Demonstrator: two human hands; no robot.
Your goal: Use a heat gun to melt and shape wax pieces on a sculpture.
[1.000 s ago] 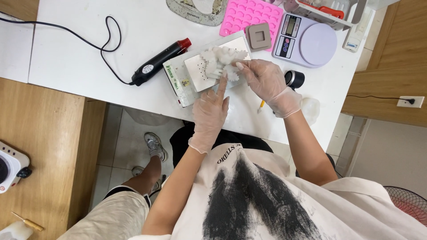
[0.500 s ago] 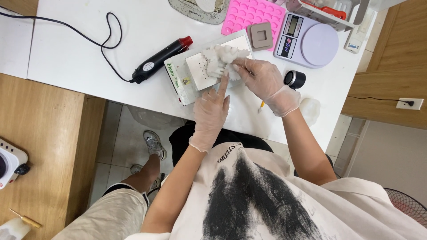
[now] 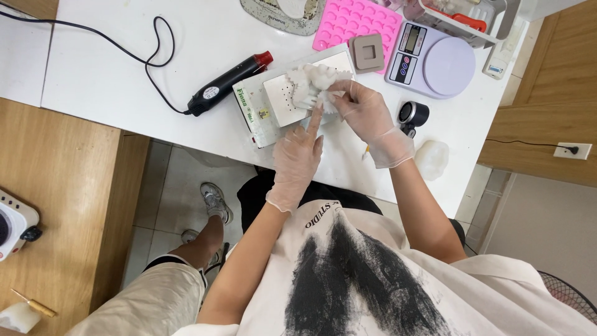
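Head view: right hand (image 3: 367, 115) fingers closed around white frilly piece (image 3: 313, 83), left hand (image 3: 297, 155) forefinger outstretched.

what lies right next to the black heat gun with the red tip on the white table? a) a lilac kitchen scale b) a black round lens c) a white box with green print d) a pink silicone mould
c: the black heat gun with the red tip lies with its red end beside the white box with green print, while the pink silicone mould and the lilac kitchen scale sit farther off.
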